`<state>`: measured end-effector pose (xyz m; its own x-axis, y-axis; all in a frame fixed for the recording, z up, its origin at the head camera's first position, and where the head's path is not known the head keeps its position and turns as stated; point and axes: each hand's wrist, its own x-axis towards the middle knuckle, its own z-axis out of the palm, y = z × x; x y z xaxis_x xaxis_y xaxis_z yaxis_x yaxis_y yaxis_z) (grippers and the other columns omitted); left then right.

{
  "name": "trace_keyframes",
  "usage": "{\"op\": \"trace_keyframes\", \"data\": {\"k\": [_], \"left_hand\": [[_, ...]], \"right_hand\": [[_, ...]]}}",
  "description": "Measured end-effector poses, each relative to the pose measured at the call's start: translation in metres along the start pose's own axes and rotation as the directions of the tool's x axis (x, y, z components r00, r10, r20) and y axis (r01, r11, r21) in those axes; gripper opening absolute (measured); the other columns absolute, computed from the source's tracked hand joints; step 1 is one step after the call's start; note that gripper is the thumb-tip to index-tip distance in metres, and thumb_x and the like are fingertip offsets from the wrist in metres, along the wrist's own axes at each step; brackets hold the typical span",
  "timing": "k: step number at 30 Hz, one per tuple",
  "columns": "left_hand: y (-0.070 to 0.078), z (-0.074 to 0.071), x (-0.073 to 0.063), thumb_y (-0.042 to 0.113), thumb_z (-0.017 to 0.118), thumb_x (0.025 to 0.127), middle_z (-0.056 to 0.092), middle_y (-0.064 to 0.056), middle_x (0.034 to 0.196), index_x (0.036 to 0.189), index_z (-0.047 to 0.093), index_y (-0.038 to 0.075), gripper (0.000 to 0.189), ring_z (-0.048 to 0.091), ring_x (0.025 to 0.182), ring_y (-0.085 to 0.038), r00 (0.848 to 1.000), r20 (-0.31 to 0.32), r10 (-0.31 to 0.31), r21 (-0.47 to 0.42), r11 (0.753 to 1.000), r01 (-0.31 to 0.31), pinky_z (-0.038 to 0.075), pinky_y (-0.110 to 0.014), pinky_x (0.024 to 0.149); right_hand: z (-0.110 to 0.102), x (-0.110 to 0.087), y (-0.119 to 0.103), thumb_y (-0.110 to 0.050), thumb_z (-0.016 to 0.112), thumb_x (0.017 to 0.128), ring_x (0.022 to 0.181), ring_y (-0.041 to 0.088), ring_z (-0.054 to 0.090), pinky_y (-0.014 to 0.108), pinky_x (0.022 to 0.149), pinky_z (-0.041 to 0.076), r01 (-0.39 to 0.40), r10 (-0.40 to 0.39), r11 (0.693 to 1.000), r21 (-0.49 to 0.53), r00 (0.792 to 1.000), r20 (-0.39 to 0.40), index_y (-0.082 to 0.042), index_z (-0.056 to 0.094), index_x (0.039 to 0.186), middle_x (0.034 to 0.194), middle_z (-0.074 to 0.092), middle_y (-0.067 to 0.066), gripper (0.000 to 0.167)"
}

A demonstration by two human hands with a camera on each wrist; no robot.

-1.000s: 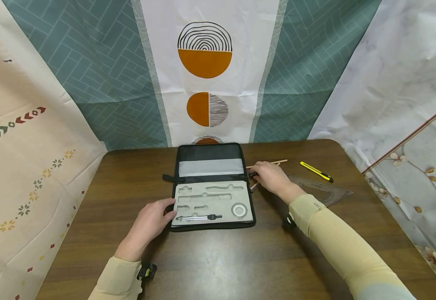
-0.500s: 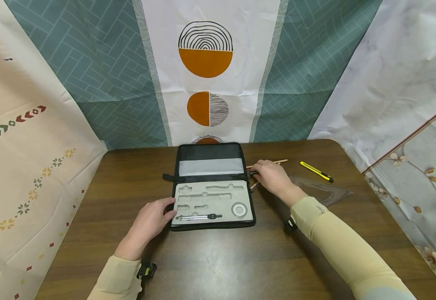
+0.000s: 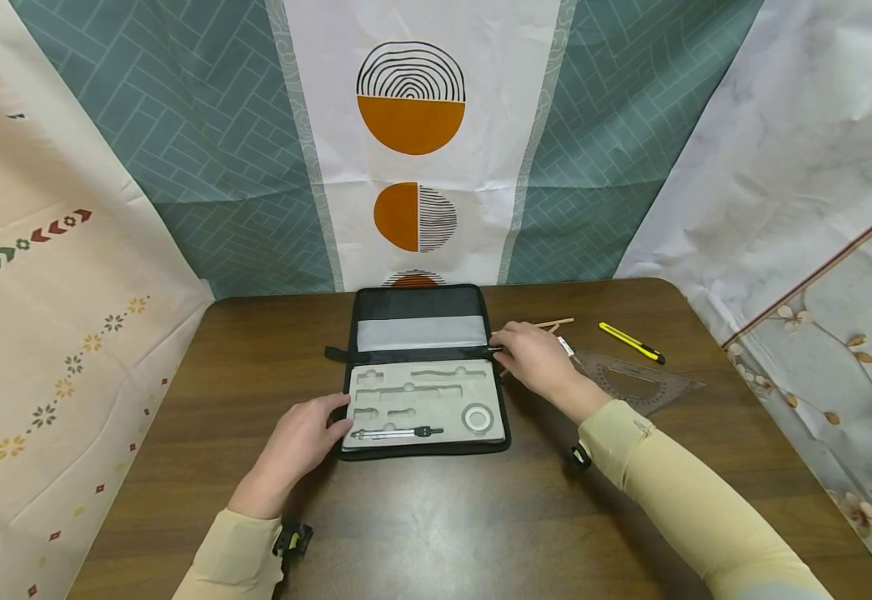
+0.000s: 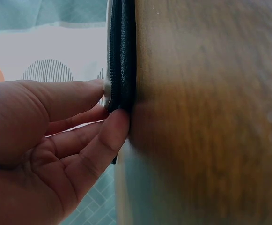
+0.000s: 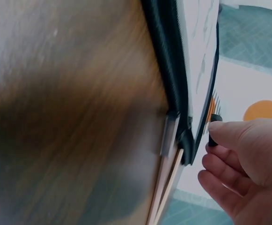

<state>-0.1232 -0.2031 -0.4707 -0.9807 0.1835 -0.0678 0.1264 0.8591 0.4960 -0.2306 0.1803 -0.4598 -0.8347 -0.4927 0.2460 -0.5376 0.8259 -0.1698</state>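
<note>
A black zip case (image 3: 424,454) lies unfolded on the table, with a grey moulded insert (image 3: 443,414) in its near half. In the insert are a metal drawing compass (image 3: 398,434) and a ring of tape (image 3: 478,419). My left hand (image 3: 304,442) holds the case's left edge, thumb over the rim and a fingertip against the zip side in the left wrist view. My right hand (image 3: 537,358), at the right end of the fold, pinches a small black piece (image 5: 213,136) between thumb and fingers; its kind I cannot tell. It overlaps the case's hinge.
Right of the case, thin wooden sticks (image 3: 556,322) lie partly under my right hand. Beyond them are a clear set square (image 3: 646,385), a small white eraser-like block (image 3: 566,347) and a yellow utility knife (image 3: 631,342). Patterned cloth (image 3: 256,167) hangs behind the table.
My right hand has moved slightly left with the black piece, closer over the case's hinge, uncovering the small white block. My left hand stays at the edge.
</note>
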Motion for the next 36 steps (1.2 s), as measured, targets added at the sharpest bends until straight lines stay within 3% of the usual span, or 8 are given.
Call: {"op": "trace_keyframes", "data": {"k": [16,28,36], "left_hand": [[-0.002,0.000,0.000,0.009,0.079,0.103,0.066,-0.028,0.147,0.144,0.069,-0.002,0.044,0.065,0.134,-0.046,1.000,0.001,0.002,0.002,1.000,-0.002,0.052,-0.064,0.111],[-0.002,0.000,0.000,0.010,0.079,0.103,0.066,-0.027,0.147,0.145,0.069,-0.002,0.045,0.065,0.134,-0.046,1.000,0.009,-0.007,-0.008,1.000,0.007,0.052,-0.064,0.111],[-0.002,0.000,-0.001,0.010,0.080,0.103,0.066,-0.028,0.147,0.145,0.069,-0.002,0.045,0.066,0.134,-0.046,1.000,0.004,-0.001,-0.004,1.000,0.001,0.052,-0.064,0.111]], "right_hand": [[0.000,0.006,-0.044,-0.014,0.087,0.098,0.105,0.026,0.075,0.046,0.088,0.063,0.108,-0.107,0.992,0.063,0.994,-0.018,-0.010,0.083,0.117,0.112,0.078,0.005,0.019],[0.007,0.018,-0.087,-0.020,0.088,0.098,0.094,0.015,0.073,0.037,0.082,0.062,0.165,-0.166,0.977,0.134,0.986,-0.002,-0.015,0.081,0.111,0.103,0.078,-0.003,0.016],[0.008,0.029,-0.118,-0.024,0.086,0.099,0.096,0.013,0.073,0.035,0.084,0.061,0.182,-0.196,0.967,0.179,0.979,0.062,-0.020,0.078,0.104,0.103,0.079,-0.006,0.010]]}}
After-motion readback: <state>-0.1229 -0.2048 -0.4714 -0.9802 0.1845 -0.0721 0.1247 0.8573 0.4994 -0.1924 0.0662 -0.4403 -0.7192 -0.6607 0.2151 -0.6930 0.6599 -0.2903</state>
